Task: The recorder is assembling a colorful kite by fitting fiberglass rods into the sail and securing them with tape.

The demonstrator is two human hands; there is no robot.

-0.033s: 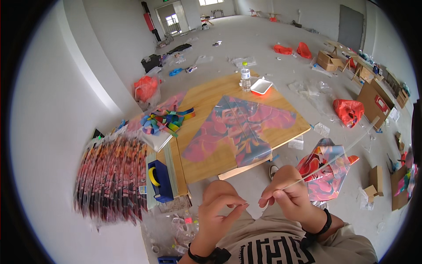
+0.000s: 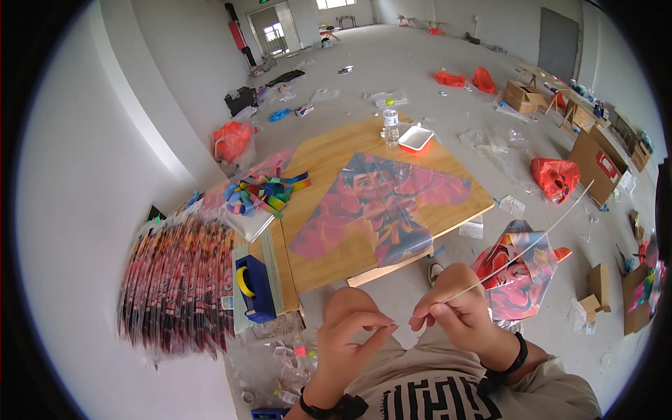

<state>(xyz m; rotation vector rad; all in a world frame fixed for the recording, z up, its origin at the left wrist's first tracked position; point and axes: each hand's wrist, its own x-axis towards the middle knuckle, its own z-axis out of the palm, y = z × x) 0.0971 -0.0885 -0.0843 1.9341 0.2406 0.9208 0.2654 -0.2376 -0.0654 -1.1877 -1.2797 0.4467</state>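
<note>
My right hand (image 2: 467, 318) is closed around the near end of a thin pale rod (image 2: 539, 239), which slants up and away to the right. My left hand (image 2: 350, 339) is held in a pinch just left of it, thumb and forefinger together; whatever may be between them is too small to make out. Both hands hover over my lap, in front of a low wooden table (image 2: 322, 260). Spread on that table is a printed kite (image 2: 381, 203) with a cartoon figure and thin sticks along it. Another printed kite piece (image 2: 521, 280) lies beyond my right hand.
At left hangs a row of packed printed kites (image 2: 178, 280), beside a blue tape dispenser (image 2: 260, 294) with yellow tape. Rainbow ribbons (image 2: 269, 192), a water bottle (image 2: 390, 126) and a red-and-white tray (image 2: 417, 138) rest on the table. Red bags (image 2: 555, 178) and cardboard boxes (image 2: 595, 164) stand right.
The rod's far tip has swung slightly left and up. My right fingers have shifted a little; the left hand is almost still.
</note>
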